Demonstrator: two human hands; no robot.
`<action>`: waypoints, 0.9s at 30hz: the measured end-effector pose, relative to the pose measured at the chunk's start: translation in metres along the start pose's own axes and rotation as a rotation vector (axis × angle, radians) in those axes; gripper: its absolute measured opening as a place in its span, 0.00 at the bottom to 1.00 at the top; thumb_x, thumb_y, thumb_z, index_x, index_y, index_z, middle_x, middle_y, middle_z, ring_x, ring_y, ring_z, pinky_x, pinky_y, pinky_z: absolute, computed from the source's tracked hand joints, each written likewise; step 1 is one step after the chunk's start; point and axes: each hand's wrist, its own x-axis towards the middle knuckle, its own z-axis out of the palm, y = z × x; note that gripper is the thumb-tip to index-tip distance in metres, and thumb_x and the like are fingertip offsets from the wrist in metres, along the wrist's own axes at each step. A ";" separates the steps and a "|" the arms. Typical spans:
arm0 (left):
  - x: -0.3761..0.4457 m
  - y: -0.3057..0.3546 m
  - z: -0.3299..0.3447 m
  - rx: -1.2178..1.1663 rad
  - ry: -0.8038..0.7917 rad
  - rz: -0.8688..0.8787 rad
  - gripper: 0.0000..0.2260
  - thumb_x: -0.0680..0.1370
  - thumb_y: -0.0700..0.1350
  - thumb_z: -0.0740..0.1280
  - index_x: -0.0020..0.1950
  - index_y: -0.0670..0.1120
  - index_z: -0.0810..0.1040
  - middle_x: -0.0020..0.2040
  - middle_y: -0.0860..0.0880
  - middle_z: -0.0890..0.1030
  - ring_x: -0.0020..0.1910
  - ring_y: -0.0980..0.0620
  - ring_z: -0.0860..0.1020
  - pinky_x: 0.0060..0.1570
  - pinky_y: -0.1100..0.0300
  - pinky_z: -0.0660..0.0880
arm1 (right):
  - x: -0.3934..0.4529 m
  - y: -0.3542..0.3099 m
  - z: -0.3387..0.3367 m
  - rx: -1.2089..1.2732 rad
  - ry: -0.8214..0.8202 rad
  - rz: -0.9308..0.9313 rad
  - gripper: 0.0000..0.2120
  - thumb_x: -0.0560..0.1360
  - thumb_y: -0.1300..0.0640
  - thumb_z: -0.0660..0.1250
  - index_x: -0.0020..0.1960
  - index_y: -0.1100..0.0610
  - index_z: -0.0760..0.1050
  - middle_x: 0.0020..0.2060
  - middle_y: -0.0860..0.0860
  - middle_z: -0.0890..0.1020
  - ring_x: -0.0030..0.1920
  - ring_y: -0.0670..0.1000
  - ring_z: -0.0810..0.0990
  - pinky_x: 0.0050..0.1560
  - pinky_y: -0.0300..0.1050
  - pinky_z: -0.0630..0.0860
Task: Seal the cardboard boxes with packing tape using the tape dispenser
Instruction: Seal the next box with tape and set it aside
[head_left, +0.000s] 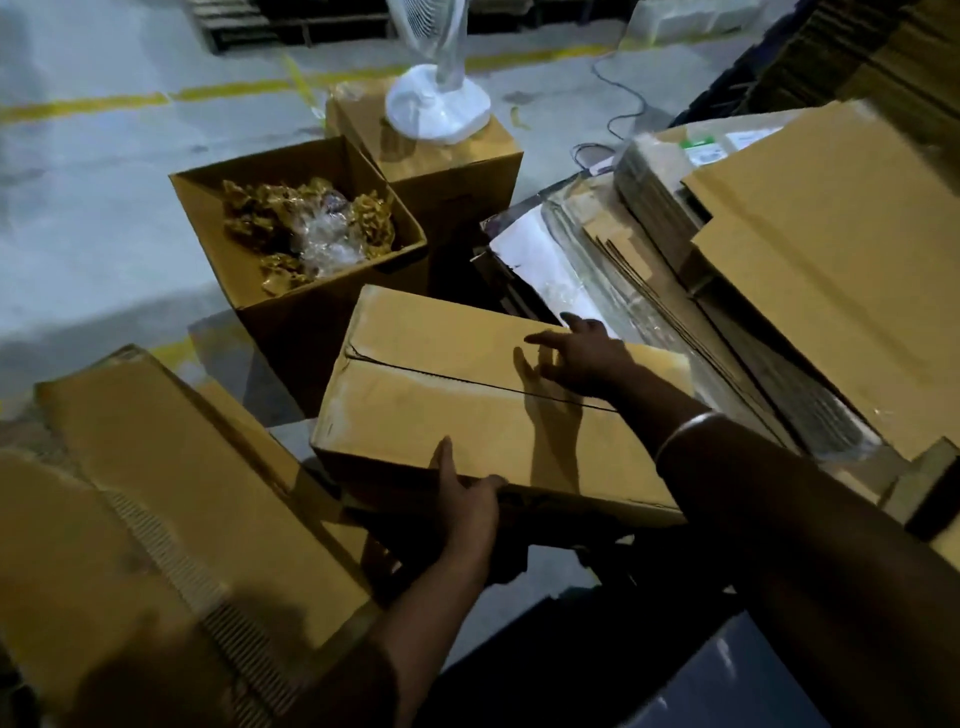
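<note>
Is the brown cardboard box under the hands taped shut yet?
Closed but untaped: the brown cardboard box has its flaps folded flat, with a bare dark seam between them. No tape dispenser is in view.

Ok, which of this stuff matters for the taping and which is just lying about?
Job:
- closed box, top seam untaped
- left hand gripping its near edge
- right hand flat on top

Lying about:
- open box of scraps
- fan base
- flattened cartons

No dispenser visible.
</note>
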 end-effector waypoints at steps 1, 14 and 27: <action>0.000 -0.001 0.001 -0.016 -0.023 -0.010 0.38 0.77 0.33 0.69 0.79 0.58 0.58 0.80 0.51 0.58 0.74 0.42 0.65 0.55 0.54 0.73 | 0.009 0.003 0.001 -0.019 -0.034 0.010 0.25 0.78 0.35 0.62 0.73 0.29 0.61 0.81 0.53 0.51 0.79 0.62 0.51 0.70 0.70 0.61; 0.006 0.001 -0.002 -0.222 -0.130 -0.057 0.40 0.78 0.39 0.68 0.81 0.58 0.48 0.81 0.53 0.50 0.79 0.47 0.53 0.73 0.51 0.57 | 0.036 0.005 -0.016 0.010 -0.239 -0.071 0.35 0.73 0.47 0.71 0.70 0.22 0.57 0.44 0.54 0.71 0.39 0.52 0.71 0.43 0.51 0.73; -0.016 0.146 -0.042 -0.274 -0.056 0.216 0.31 0.79 0.44 0.63 0.81 0.51 0.56 0.79 0.50 0.60 0.74 0.44 0.62 0.62 0.53 0.62 | -0.053 -0.034 -0.149 -0.022 0.061 0.108 0.32 0.70 0.24 0.60 0.72 0.24 0.55 0.67 0.62 0.68 0.68 0.66 0.66 0.61 0.57 0.70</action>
